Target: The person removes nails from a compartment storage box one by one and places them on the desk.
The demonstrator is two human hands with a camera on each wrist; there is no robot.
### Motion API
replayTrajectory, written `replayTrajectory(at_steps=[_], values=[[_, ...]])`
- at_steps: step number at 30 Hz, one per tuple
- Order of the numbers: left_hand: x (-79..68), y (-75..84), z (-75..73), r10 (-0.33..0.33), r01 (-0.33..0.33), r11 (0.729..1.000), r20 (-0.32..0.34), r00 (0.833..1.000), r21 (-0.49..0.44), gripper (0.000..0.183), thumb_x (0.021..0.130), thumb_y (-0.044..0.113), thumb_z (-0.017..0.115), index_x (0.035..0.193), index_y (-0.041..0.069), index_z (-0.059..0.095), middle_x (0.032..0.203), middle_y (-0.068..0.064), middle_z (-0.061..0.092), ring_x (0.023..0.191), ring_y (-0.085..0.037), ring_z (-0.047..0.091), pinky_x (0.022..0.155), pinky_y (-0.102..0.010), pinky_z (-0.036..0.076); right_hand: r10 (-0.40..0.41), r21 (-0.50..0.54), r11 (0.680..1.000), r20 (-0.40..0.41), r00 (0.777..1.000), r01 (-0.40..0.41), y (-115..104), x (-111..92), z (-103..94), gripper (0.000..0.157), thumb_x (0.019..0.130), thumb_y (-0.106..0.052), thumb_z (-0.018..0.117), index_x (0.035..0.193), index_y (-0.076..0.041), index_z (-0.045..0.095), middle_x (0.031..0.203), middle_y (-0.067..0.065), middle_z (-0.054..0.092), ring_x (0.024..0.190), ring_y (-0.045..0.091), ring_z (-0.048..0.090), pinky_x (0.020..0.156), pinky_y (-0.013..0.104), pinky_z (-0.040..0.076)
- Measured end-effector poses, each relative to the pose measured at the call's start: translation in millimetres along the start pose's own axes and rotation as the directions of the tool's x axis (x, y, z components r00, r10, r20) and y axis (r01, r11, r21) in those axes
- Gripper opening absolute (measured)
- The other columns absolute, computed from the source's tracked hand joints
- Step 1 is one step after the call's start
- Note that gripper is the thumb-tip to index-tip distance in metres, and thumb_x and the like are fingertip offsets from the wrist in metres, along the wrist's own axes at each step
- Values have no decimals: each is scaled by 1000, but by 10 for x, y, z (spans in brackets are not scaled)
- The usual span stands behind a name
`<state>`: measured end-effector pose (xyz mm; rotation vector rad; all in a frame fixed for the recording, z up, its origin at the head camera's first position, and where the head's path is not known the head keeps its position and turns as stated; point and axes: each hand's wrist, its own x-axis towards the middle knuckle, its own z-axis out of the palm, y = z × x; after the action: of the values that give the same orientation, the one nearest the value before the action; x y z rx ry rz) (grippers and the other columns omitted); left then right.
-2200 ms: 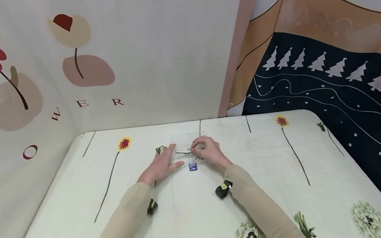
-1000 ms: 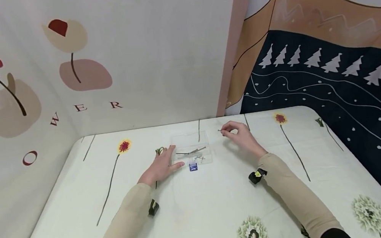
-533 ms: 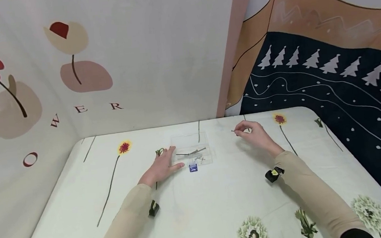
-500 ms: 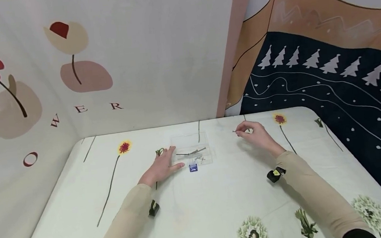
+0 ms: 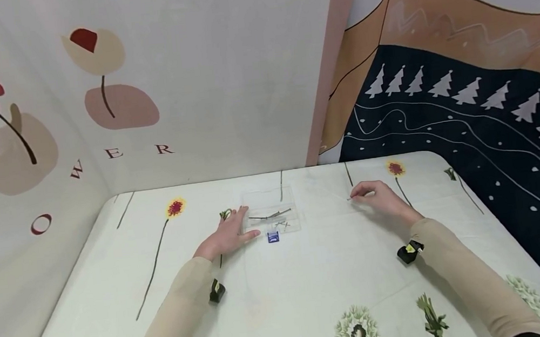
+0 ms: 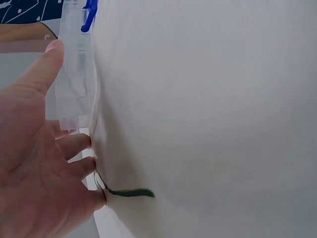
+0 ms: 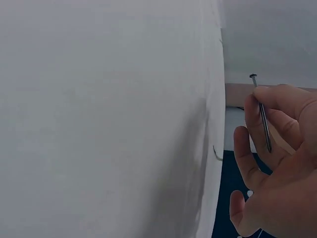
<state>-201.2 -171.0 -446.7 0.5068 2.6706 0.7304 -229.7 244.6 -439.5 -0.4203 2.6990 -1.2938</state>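
Observation:
My right hand [image 5: 377,197] pinches a single metal nail [image 7: 264,119] between thumb and fingertips, above the right part of the table. In the right wrist view the nail's flat head sticks out past the fingertips and its point lies toward the palm. My left hand [image 5: 227,236] rests with spread fingers at the left edge of a clear plastic box [image 6: 74,89], its thumb near the front. The box has its lid [image 5: 263,197] folded back and a blue latch [image 5: 273,237] at the front. Inside are longer dark nails [image 5: 269,215] and several small ones [image 5: 282,224].
A white tablecloth [image 5: 281,287] printed with flowers covers the table, which backs onto a pale curtain [image 5: 223,86] and a dark blue patterned cloth [image 5: 441,119] on the right. Each wrist carries a small black camera [image 5: 410,252].
My right hand has left the box with the nail and moved to the right, lately also toward the body and lower. The left hand has stayed at the box.

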Motion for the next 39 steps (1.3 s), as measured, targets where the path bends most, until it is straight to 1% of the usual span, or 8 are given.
replayTrajectory(at_steps=[4,7,12,17,23,28,32,39], values=[[9,-35,-3,13,-13,1000,-7,1000,0,82,96,41,59,150,-5,19,154,-27,19,142,-43,10,113,-57,4,-23,-13,1000,54,998,24,54,-71,29,11,93,-7,63,100,-3,71,98,8,68,97,25,57,85,41,44],[3,-52,-7,19,-19,1000,-17,1000,-7,81,95,41,61,149,-5,22,153,-27,22,142,-43,12,113,-56,4,-55,-33,998,96,994,59,87,-125,61,10,91,-3,64,98,-4,71,99,7,69,100,27,58,89,44,44],[-9,-60,-21,19,-20,1000,-30,999,-14,81,93,42,63,148,-5,25,152,-27,25,141,-43,17,113,-55,8,-57,-62,996,145,988,67,97,-207,83,13,89,-1,64,95,-8,73,99,3,70,107,28,57,97,49,37],[-31,-35,-49,43,-45,999,-51,998,-25,84,90,45,66,146,-7,30,149,-29,29,138,-45,22,111,-56,17,-60,-86,994,159,985,74,93,-256,53,15,89,-1,64,94,-11,75,100,2,70,111,32,57,99,52,37],[-98,-3,-29,81,-85,996,-82,993,-41,89,84,51,70,142,-9,36,146,-31,34,136,-47,27,110,-59,18,-51,-65,996,176,983,64,99,-303,27,17,89,1,63,94,-10,75,101,4,70,112,34,57,100,52,37],[-105,2,33,49,-52,997,-66,997,-48,85,86,44,71,145,-6,34,149,-27,33,137,-43,28,111,-54,20,-56,-28,998,158,986,61,121,-314,28,15,90,2,63,99,-5,73,102,6,69,111,34,57,99,50,38],[-122,27,73,28,-31,999,-67,997,-41,83,87,42,71,145,-4,33,149,-25,33,138,-41,28,111,-53,22,-75,-16,997,144,987,78,117,-315,36,15,91,-1,63,103,-4,72,103,6,69,110,32,57,98,50,39],[-152,26,103,34,-37,999,-80,996,-40,83,87,43,71,145,-3,33,150,-25,32,139,-42,23,112,-55,19,-103,9,995,129,986,103,4,-292,127,15,93,-5,62,105,-2,71,104,7,69,106,28,58,94,47,42]])
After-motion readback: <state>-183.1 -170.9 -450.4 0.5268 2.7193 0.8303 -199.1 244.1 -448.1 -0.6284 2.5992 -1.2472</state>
